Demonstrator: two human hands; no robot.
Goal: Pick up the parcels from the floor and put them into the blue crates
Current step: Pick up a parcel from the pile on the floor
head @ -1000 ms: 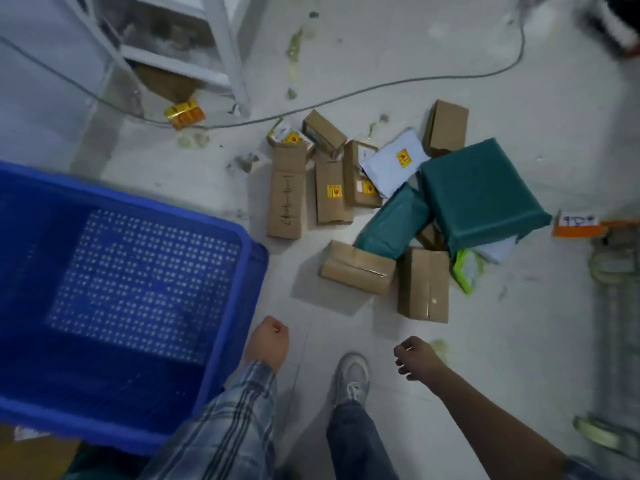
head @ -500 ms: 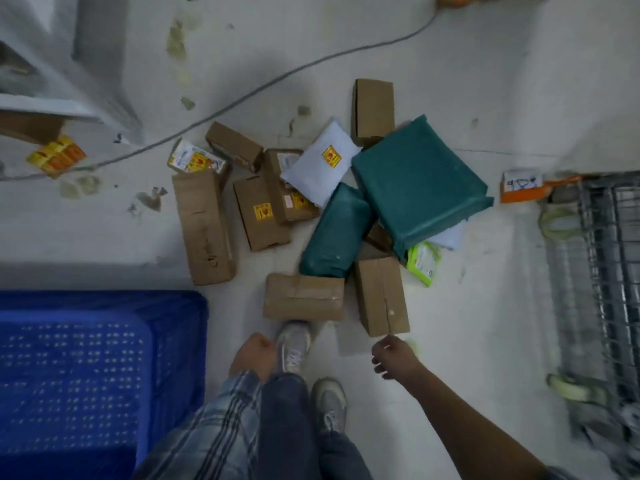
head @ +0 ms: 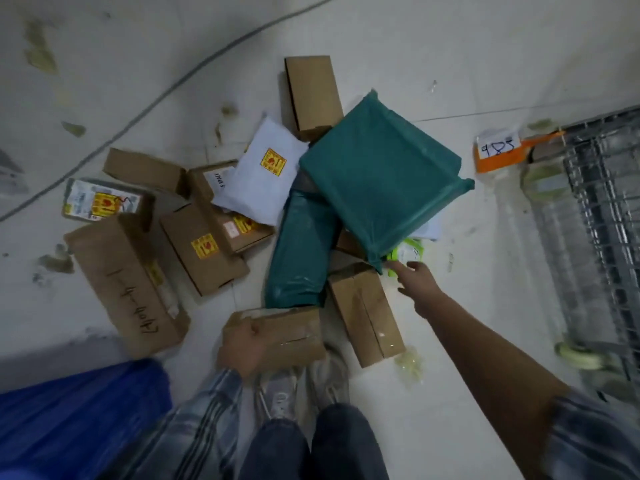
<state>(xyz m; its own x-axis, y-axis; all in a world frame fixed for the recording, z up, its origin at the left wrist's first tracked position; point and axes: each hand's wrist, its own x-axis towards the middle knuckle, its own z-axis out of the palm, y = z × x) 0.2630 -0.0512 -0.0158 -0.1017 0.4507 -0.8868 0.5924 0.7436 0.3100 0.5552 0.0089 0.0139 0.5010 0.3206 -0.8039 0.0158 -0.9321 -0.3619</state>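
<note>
Gripping the near cardboard parcel (head: 277,336) on the floor with left hand (head: 242,348); right hand (head: 417,282) open, fingers apparently touching the big green parcel (head: 377,178). Next: lifting toward blue crate (head: 76,417), lower left.

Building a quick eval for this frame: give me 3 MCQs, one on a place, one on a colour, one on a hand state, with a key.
1. Where is the blue crate?
A. lower left of the view
B. upper right
C. on top of the pile

2. What colour is the large square parcel on top of the pile?
A. red
B. teal green
C. black

3. What is the left hand doing?
A. hanging free, away from the parcels
B. resting in the crate
C. gripping the cardboard box nearest the feet

Key:
1 A, blue plastic fills the lower left corner.
2 B, its wrap is teal green.
3 C, its fingers curl over that box's left end, while the right hand reaches open toward the pile.
</note>
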